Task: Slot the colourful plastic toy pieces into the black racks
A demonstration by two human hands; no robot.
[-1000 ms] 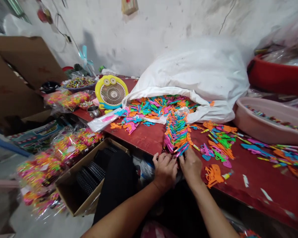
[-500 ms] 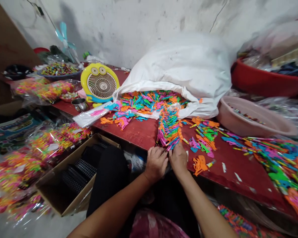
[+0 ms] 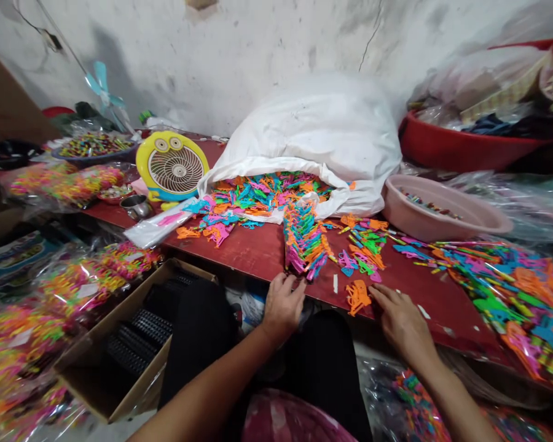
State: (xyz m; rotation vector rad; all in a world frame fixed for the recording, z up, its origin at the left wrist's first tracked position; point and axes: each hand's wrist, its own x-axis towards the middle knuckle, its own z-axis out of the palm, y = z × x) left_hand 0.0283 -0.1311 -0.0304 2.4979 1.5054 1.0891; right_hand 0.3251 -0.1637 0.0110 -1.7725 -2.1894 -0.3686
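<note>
A long, tight row of small coloured plastic pieces (image 3: 306,236) runs from the sack's mouth to the table's front edge, with a dark strip showing at its near end. My left hand (image 3: 283,307) has its fingers curled against that near end, holding it. To the right, my right hand (image 3: 403,319) is over the table edge with fingers stretched and apart, holding nothing I can see. Its fingertips are beside an orange plastic piece (image 3: 358,297). Loose coloured pieces (image 3: 366,252) lie just beyond. Behind the row, a white sack (image 3: 313,123) spills similar pieces.
A yellow fan (image 3: 177,166) and a metal cup (image 3: 136,207) stand at left on the red table (image 3: 253,252). A pink basin (image 3: 447,215) is at right, near piled coloured sticks (image 3: 502,294). Below left, a cardboard box (image 3: 120,399) holds black perforated trays.
My right hand has left the near end of the row and moved right, opening beside the orange piece. My left hand stays at the row. The view has shifted slightly right.
</note>
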